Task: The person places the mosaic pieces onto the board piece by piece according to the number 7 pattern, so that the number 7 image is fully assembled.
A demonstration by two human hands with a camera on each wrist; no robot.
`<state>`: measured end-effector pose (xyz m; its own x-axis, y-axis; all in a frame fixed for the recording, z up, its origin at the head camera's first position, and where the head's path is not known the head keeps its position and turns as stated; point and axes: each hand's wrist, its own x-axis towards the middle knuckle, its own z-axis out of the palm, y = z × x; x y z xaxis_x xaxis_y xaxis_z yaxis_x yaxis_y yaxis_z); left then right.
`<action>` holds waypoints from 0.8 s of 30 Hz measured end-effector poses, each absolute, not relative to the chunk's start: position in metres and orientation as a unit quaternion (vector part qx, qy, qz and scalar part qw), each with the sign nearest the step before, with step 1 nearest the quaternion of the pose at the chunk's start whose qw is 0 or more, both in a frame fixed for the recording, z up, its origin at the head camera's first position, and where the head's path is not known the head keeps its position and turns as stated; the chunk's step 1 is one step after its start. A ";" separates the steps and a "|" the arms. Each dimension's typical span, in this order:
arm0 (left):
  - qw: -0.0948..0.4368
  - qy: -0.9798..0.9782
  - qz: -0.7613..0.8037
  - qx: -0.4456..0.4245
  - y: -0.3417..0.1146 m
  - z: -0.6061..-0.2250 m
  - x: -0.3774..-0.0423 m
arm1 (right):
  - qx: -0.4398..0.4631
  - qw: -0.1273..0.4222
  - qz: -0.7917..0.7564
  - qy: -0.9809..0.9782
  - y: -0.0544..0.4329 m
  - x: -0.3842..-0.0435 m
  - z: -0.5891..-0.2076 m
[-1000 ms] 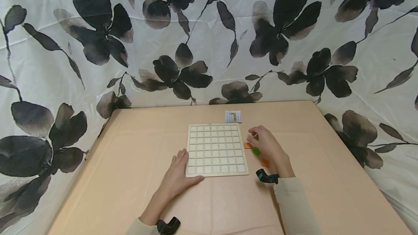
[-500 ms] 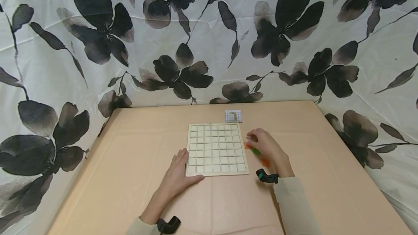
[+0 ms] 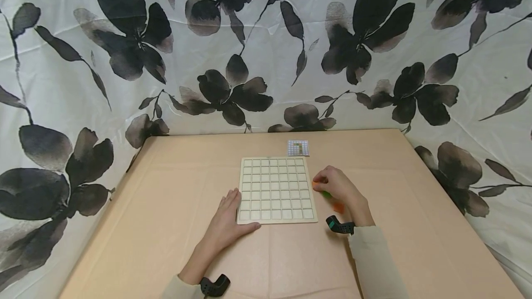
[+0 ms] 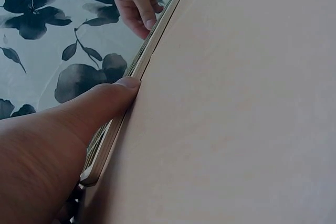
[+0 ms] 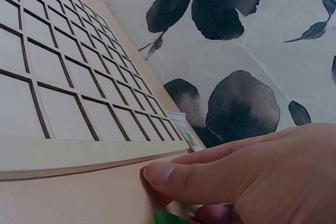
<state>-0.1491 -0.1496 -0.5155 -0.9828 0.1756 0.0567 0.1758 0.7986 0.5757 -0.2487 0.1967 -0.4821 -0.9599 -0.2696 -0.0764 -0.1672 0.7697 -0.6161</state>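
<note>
A pale wooden grid board [image 3: 276, 190] lies on the table, its square cells bare. My left hand [image 3: 227, 216] rests at its near left corner, fingers straight along the left side. In the left wrist view the thumb [image 4: 113, 98] presses on the near edge. Beside the board's right edge, my right hand [image 3: 338, 184] pinches a small orange tile [image 5: 143, 172] between thumb and fingers, down at the table. The fingers cover most of that tile. A green tile [image 5: 167, 217] lies just below the hand, and another orange tile [image 3: 338, 207] is nearer the wrist.
A small card [image 3: 298, 148] printed with a coloured grid pattern lies behind the board's far right corner. The tan table [image 3: 174, 188] ends at a white floral cloth [image 3: 287, 50]. Each wrist wears a black band [image 3: 340, 225].
My right hand has come down and slightly left onto the orange tile by the board, its fingers closing on it. The left hand and board have stayed in place.
</note>
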 end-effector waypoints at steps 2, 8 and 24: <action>0.002 -0.949 -0.303 -0.094 -0.150 -0.516 -0.149 | -0.115 0.079 -0.320 0.937 0.196 -0.248 -0.483; 0.004 -0.948 -0.303 -0.098 -0.150 -0.517 -0.149 | -0.118 0.075 -0.315 0.939 0.196 -0.247 -0.484; 0.010 -0.947 -0.303 -0.102 -0.152 -0.518 -0.147 | -0.097 0.090 -0.320 0.938 0.193 -0.245 -0.485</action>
